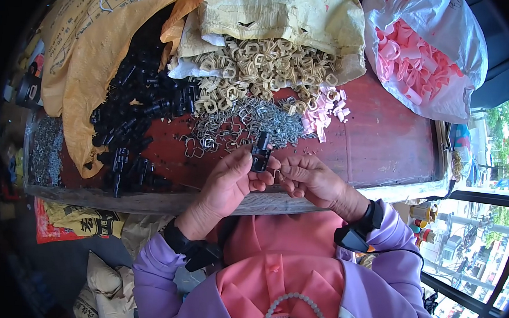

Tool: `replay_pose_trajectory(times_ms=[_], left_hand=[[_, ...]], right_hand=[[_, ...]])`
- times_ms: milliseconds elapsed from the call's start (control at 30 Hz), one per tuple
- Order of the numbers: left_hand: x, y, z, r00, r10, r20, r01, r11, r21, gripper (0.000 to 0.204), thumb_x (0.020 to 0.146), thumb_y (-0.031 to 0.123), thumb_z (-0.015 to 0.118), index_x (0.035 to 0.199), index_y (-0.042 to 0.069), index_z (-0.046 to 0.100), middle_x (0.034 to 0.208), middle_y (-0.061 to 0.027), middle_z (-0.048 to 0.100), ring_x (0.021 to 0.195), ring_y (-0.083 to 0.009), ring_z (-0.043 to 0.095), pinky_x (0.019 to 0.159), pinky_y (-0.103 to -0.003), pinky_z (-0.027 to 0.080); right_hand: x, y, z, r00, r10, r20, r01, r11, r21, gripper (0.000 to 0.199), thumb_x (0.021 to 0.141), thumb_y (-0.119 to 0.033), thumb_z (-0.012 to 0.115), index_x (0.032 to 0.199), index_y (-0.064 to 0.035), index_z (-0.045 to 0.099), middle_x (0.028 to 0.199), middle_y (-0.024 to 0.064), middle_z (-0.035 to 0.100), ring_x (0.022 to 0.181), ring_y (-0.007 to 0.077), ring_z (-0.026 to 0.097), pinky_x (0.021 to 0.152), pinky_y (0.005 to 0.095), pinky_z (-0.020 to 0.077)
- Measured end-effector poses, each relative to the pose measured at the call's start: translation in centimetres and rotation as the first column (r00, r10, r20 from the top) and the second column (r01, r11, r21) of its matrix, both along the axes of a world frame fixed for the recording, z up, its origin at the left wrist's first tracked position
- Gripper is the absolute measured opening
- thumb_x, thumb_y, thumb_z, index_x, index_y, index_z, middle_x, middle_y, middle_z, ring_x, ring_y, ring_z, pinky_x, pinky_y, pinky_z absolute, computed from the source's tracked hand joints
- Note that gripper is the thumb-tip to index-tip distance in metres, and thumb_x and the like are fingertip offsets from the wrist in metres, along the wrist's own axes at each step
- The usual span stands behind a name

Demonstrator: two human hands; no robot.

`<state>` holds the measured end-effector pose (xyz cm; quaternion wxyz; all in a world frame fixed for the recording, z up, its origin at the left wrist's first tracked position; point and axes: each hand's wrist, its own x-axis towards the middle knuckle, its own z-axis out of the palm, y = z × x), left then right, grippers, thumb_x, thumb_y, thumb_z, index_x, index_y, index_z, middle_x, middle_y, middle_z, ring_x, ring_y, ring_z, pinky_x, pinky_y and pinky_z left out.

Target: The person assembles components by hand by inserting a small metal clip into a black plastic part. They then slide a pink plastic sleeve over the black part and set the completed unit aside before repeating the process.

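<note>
My left hand [233,181] is closed on a small black plastic part [261,152], held upright over the table's near edge. Close beside it, the thumb and fingers of my right hand [314,179] are pinched together; a small thing between them is too hidden to name. Just beyond my hands lies a heap of bent metal wire clips [268,122]. Behind it spills a pile of beige plastic buckle-like pieces [266,63]. A little cluster of pale pink pieces [322,113] sits to the right of the clips.
An orange woven sack [85,73] spills black plastic parts [147,103] at the left. A yellowish sack [275,14] lies behind the beige pieces. Far right, a white bag [458,61] holds pink pieces [412,61]. The red tabletop [383,143] ends at a plastic-wrapped front edge [147,201].
</note>
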<state>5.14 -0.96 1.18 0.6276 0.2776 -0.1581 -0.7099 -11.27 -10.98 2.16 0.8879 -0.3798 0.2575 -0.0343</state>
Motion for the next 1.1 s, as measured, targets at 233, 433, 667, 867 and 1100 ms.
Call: replay_pose_trajectory(times_ms=[233,433,667,867,1100], left_hand=[[-0.1,0.0,0.1,0.999,-0.032,0.032,0.033,0.999,-0.009,0.033,0.087,0.023,0.042,0.111,0.000,0.041,0.094,-0.0115,0.056,0.082,-0.0193,0.057,0.072,-0.027,0.047],[0.1,-0.4,-0.5,1.000,-0.005,-0.025,0.006,0.999,0.049,0.037,0.087,0.023,0.040,0.114,-0.003,0.038,0.095,-0.0144,0.054,0.083,-0.0208,0.056,0.072,-0.027,0.048],[0.9,0.0,-1.4,0.989,-0.016,-0.148,0.026,0.997,0.067,0.040,0.088,0.026,0.038,0.116,-0.003,0.037,0.102,-0.0150,0.051,0.087,-0.0209,0.054,0.071,-0.026,0.049],[-0.1,-0.7,-1.7,0.998,-0.022,-0.058,0.025,0.999,0.040,0.040,0.088,0.025,0.038,0.118,-0.001,0.035,0.111,-0.0131,0.047,0.097,-0.0212,0.049,0.084,-0.032,0.043],[-1.3,-0.7,-1.6,0.999,0.033,-0.042,-0.034,0.999,-0.016,0.039,0.088,0.023,0.040,0.119,-0.001,0.034,0.113,-0.0130,0.045,0.104,-0.0219,0.045,0.089,-0.035,0.039]], right_hand=[[0.0,0.1,0.1,1.000,0.016,-0.005,-0.016,0.999,0.050,0.016,0.083,-0.018,0.050,0.082,-0.0025,0.054,0.067,0.0019,0.053,0.052,0.0058,0.045,0.043,0.0159,0.0324],[-0.7,0.9,-1.2,0.981,-0.114,0.156,0.181,0.824,-0.537,0.011,0.081,-0.010,0.050,0.089,-0.0012,0.052,0.074,0.0038,0.055,0.063,0.0114,0.053,0.052,0.0219,0.0413],[0.2,0.2,-0.9,0.977,-0.036,0.210,0.211,0.027,-0.977,0.012,0.074,-0.011,0.054,0.077,-0.0014,0.047,0.067,0.0135,0.052,0.059,0.0279,0.053,0.052,0.0324,0.0430],[-1.6,-0.4,-0.3,0.973,-0.210,0.096,0.172,0.384,-0.907,0.014,0.079,-0.014,0.053,0.076,-0.0019,0.048,0.065,0.0100,0.053,0.058,0.0218,0.055,0.054,0.0306,0.0425],[-1.9,0.2,-0.5,0.968,-0.204,0.148,0.232,0.489,-0.841,0.015,0.080,-0.016,0.052,0.076,-0.0026,0.048,0.064,0.0073,0.054,0.058,0.0174,0.054,0.054,0.0287,0.0424]])
